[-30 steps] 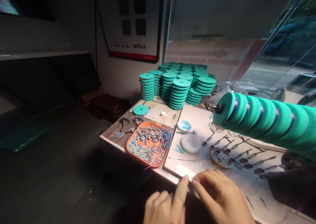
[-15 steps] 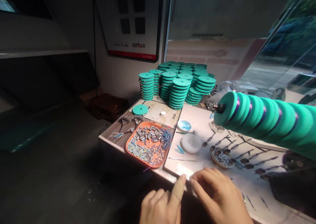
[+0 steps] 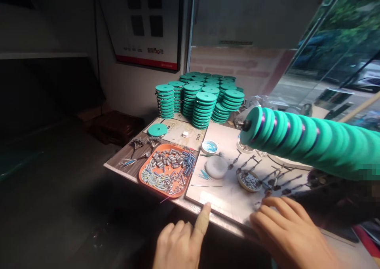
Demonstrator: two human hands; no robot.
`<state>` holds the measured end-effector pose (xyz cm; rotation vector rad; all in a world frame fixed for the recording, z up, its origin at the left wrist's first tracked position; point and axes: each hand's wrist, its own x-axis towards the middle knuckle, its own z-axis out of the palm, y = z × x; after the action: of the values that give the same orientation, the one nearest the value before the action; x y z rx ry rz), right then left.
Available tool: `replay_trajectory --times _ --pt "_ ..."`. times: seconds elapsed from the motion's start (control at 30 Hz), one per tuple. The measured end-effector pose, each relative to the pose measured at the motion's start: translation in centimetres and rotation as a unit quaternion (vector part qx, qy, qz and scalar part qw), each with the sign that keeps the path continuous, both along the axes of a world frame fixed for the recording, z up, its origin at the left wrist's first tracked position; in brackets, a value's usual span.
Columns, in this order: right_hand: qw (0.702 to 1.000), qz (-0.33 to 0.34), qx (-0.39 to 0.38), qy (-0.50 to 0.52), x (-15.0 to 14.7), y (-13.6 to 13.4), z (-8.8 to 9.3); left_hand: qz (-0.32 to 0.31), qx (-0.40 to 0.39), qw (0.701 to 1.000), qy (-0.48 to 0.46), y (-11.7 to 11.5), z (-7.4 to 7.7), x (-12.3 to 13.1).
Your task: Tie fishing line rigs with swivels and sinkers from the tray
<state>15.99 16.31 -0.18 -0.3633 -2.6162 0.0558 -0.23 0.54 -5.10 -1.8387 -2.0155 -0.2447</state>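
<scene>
The white board (image 3: 234, 207) is lying flat, the left hand (image 3: 179, 243) pointing one wrapped finger at its near edge, others folded, the right hand (image 3: 289, 229) hovering by dark clips (image 3: 275, 186); neither hand's grip is showing clearly. Stacked green foam spools (image 3: 204, 110) are seemingly standing finished; loose parts (image 3: 173, 158) are filling an orange tray (image 3: 158, 192), a spool-loaded rod (image 3: 297, 136) crowding above.

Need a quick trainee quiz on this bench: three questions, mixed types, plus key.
1. True or false: as pictured, the orange tray lies left of the round white block.
2. What colour are the stacked discs behind the tray? A) red B) teal green C) yellow
3. Left hand or right hand: which holds its index finger out straight?

Key: 1 true; 2 B; 3 left hand.
</scene>
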Motion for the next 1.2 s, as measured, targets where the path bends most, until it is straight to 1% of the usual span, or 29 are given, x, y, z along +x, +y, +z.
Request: replay_trajectory --times 0.13,0.27,0.4,0.57,0.67,0.87,1.07,1.2 --pt "0.999 0.016 0.049 -0.010 0.1 0.3 0.5 -0.010 0.007 1.000 0.005 0.1 0.0 -0.3" --pt "0.998 0.013 0.065 -0.025 0.5 0.6 0.1 -0.013 0.011 1.000 0.015 0.2 0.0 -0.4" --pt "0.996 0.025 0.081 -0.034 1.0 1.0 -0.1 -0.015 0.012 1.000 0.012 0.2 0.0 -0.4" --pt "0.990 0.039 0.131 -0.031 1.3 1.4 0.2 -0.013 0.011 1.000 0.009 0.3 0.1 -0.5" --pt "0.987 0.054 0.146 -0.045 1.4 1.8 0.5 -0.011 0.005 1.000 0.007 0.4 0.2 -0.5" --pt "0.984 0.063 0.149 -0.075 1.3 2.2 1.1 -0.015 0.001 1.000 0.010 0.3 0.4 -0.4" --pt "0.983 0.067 0.139 -0.103 1.5 2.3 1.3 -0.015 -0.004 1.000 0.018 0.3 0.5 -0.4" --pt "0.983 0.068 0.135 -0.107 1.5 2.2 1.2 -0.015 -0.007 1.000 0.014 0.5 0.2 -0.3"
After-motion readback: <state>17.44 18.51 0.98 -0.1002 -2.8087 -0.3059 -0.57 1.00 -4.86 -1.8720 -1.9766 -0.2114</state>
